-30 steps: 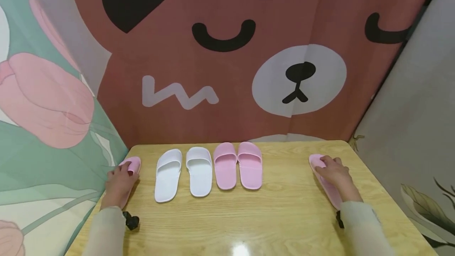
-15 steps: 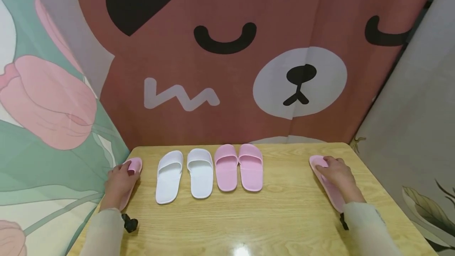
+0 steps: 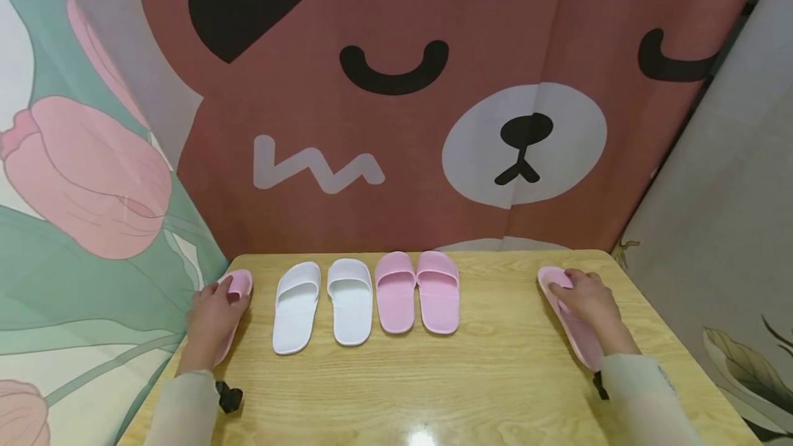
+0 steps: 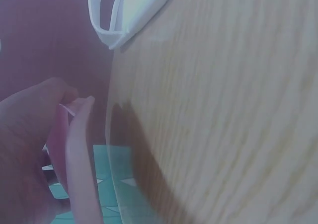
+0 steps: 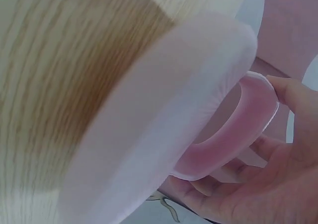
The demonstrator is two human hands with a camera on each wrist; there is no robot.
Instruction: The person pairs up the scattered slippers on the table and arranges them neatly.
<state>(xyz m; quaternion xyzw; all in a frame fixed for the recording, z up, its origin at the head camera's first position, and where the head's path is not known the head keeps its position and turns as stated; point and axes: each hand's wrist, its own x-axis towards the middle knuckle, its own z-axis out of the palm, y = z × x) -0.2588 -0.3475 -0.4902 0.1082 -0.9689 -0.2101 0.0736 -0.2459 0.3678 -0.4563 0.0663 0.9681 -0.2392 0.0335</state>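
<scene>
My left hand [image 3: 213, 319] grips a pink slipper [image 3: 242, 282] by its strap near the left edge of the wooden table. The left wrist view shows that slipper's sole [image 4: 82, 159] tilted above the tabletop, with a shadow beside it. At the right side my right hand [image 3: 593, 307] holds another pink slipper [image 3: 579, 341]. In the right wrist view, the thumb and fingers pinch its strap [image 5: 238, 137] from both sides. Between the hands, two white slippers [image 3: 296, 322] [image 3: 352, 315] and two pink slippers [image 3: 395, 305] [image 3: 440, 305] lie in a row, toes toward the back.
The wooden table [image 3: 396, 384] has rounded back corners. A bear-print curtain [image 3: 372, 109] hangs right behind its back edge. Floral fabric [image 3: 93, 226] is close on the left, and a grey curtain [image 3: 725, 239] hangs on the right.
The left hand and its slipper have shifted slightly to the right. The right hand with its slipper stays nearly in place, and the row of slippers is unmoved apart from a small camera shift.
</scene>
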